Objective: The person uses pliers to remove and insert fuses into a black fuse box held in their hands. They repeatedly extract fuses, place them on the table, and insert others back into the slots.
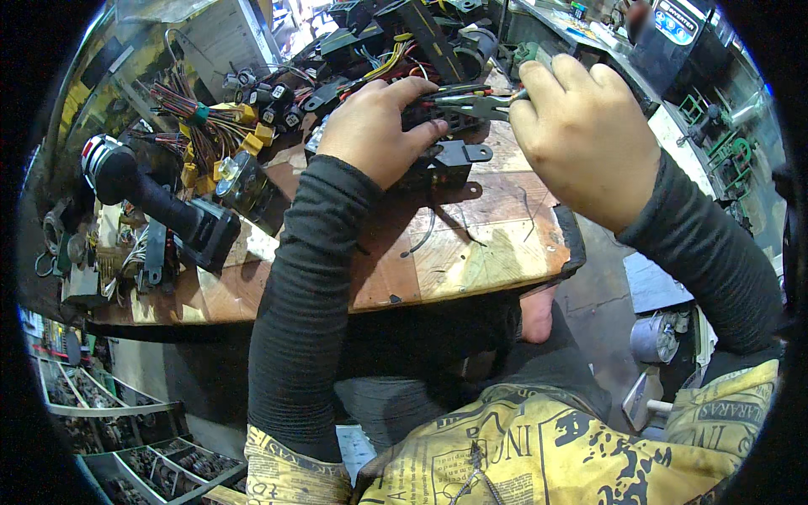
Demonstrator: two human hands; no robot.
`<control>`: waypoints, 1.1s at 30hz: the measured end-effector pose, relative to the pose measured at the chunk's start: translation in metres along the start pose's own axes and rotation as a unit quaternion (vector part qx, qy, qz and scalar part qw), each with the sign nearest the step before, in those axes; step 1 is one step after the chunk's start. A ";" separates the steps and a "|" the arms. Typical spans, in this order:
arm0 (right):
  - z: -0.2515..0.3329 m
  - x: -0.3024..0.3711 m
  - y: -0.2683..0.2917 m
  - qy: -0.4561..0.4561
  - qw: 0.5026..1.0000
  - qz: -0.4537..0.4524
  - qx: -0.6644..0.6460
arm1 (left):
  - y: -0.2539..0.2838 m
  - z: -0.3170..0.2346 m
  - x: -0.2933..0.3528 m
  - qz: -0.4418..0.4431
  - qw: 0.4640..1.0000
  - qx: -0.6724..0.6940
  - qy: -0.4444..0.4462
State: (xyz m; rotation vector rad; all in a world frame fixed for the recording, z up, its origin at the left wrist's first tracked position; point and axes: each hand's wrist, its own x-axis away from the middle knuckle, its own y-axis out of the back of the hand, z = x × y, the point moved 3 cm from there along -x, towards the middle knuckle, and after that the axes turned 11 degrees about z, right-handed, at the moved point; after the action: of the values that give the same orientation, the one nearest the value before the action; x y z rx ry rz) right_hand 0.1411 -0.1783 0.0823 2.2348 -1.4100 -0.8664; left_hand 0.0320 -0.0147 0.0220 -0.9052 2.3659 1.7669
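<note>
Wooden workbench [497,252] spreads across the head view, with a dark cordless tool [151,194] at its left. Your right hand [581,126] is closed around the pliers [483,107], which lie just beside thin wires [456,89]. Your left hand [374,126] covers part of the black unit [446,165], thumb and forefinger apart; its hold I cannot tell. Printed lettering marks your yellow shirt [497,438] and the box [665,52] at upper right.
</note>
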 end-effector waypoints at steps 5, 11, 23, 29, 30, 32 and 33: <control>-0.009 0.001 -0.001 0.023 0.999 -0.010 -0.023 | -0.001 -0.003 -0.001 0.004 1.000 -0.007 0.023; -0.009 0.009 0.006 0.005 0.999 0.020 -0.030 | 0.000 -0.005 0.000 0.026 0.997 0.002 0.067; -0.031 0.148 0.010 -0.219 0.753 0.085 -0.614 | 0.016 -0.028 0.011 -0.110 0.991 -0.051 -0.055; 0.015 0.156 -0.005 -0.168 0.371 0.103 -0.908 | 0.070 -0.113 0.042 0.028 0.969 0.049 -0.239; 0.018 0.155 -0.005 -0.135 0.363 0.082 -0.918 | 0.076 -0.127 0.046 0.045 0.968 0.051 -0.242; 0.024 0.157 -0.006 -0.092 0.370 0.067 -0.922 | 0.085 -0.149 0.045 0.098 0.958 -0.005 -0.268; 0.026 0.159 -0.007 -0.084 0.383 0.073 -0.917 | 0.086 -0.158 0.045 0.107 0.953 -0.035 -0.282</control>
State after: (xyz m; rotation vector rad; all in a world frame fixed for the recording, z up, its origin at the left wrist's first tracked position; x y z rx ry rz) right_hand 0.1782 -0.3176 0.0100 0.1656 0.0364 -1.3600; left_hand 0.0004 -0.1591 0.1339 -0.1045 2.0837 1.8676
